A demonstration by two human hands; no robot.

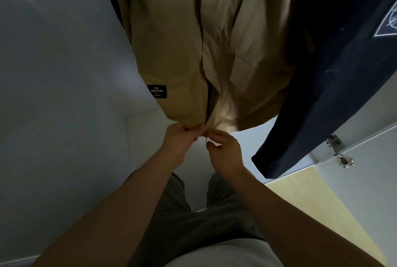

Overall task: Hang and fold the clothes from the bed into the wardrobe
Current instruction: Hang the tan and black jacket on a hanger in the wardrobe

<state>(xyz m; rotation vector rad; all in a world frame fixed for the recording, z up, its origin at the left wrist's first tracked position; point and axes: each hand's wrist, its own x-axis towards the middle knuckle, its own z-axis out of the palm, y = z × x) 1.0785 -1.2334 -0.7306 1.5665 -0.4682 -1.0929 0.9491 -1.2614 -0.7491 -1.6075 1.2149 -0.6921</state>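
Tan jacket (182,41): hanging inside the wardrobe, filling the frame from 11 to 1 o'clock, with its hem just below the centre. A dark zip (208,103) runs down the front to the hem. A black label (157,91) with white lettering sits on the hem panel, at 9 o'clock from the zip's lower end.

Left hand (180,140): raised to the hem at the foot of the zip, fingers (193,132) curled and pinching the jacket's edge on the label side.

Right hand (227,155): just beside the left and touching it at the fingertips. Its fingers (217,138) are narrow, pinching the opposite hem edge, where a pale lining shows.

Navy garment (322,95): hanging at 3 o'clock from the jacket and touching its side, with a white printed patch (388,22) at the frame edge.

Wardrobe wall (64,73): white, at 9 o'clock. A metal hinge (339,150) is fixed to a white door at 4 o'clock.

Olive shorts (204,223) of the person show at 6 o'clock, between the forearms.
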